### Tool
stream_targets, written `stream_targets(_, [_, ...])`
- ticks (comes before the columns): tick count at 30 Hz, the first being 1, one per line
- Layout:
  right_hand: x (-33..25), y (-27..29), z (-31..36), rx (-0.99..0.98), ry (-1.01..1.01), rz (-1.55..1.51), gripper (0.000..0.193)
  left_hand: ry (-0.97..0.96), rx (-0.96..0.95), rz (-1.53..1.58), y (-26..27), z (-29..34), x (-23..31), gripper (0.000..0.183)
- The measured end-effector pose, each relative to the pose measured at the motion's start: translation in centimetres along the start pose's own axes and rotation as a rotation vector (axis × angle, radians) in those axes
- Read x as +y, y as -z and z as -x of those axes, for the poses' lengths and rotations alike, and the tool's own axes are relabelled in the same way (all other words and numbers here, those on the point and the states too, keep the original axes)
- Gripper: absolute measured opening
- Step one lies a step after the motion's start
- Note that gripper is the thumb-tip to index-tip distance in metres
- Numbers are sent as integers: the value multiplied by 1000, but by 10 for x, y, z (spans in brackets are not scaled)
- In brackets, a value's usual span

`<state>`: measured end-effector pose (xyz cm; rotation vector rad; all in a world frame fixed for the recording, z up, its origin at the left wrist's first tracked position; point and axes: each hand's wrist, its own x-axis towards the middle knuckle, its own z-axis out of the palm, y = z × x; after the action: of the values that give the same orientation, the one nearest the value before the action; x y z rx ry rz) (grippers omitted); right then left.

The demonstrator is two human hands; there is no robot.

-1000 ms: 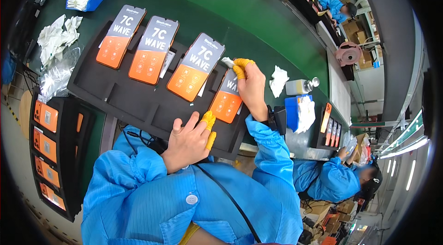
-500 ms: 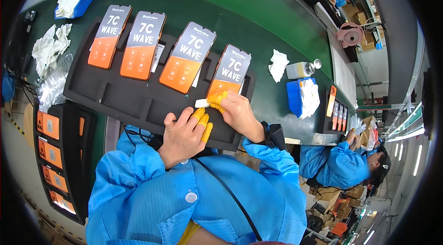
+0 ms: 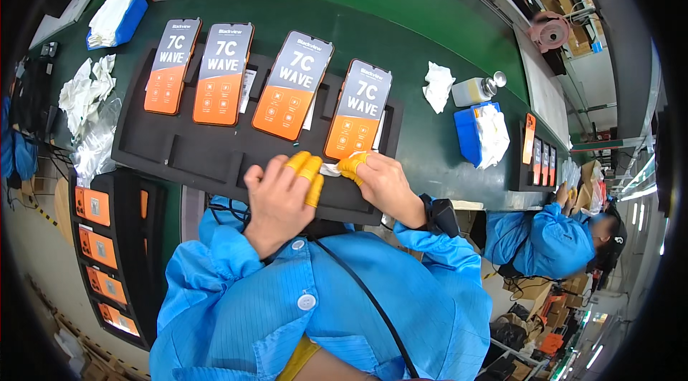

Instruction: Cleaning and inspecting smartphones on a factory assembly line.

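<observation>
Several phones with grey and orange screen films lean in a row on a black foam tray (image 3: 186, 155); the rightmost phone (image 3: 358, 110) stands just beyond my hands. My left hand (image 3: 276, 198), with yellow finger cots, rests on the tray's near edge, fingers apart. Beside it, my right hand (image 3: 380, 182), also in yellow cots, pinches a small white wipe (image 3: 331, 168) that lies between the two hands. Both arms wear blue sleeves.
The green belt (image 3: 401, 8) holds a crumpled white cloth (image 3: 437, 85), a white bottle (image 3: 473, 91) and a blue box of wipes (image 3: 476, 136). Another blue box (image 3: 118, 17) and loose cloths (image 3: 86, 91) lie left. A second tray of phones (image 3: 97, 252) stands lower left. A blue-coated person (image 3: 552, 237) works at right.
My right hand has come back from the belt at the right to the tray's near edge, bringing a white wipe beside my left hand.
</observation>
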<state>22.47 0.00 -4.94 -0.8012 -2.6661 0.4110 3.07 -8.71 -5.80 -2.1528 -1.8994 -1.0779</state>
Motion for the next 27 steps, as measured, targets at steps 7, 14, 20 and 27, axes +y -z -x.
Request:
stream_targets(7, [-6,3,-1,144,58,-219,23,315,-74,-330,26,10,-46,45])
stream_targets(14, [23,35,-91,468,-123,-130,13,233,-238,-98,38,4,-26,47])
stream_targets(20, [44,10,-145,432,-63,-82,12,136,-263,11,28,16,-6,37])
stream_targets(27, [12,-21,-117,253,39,-23,17,199,-280,-22,23,15,-12,34])
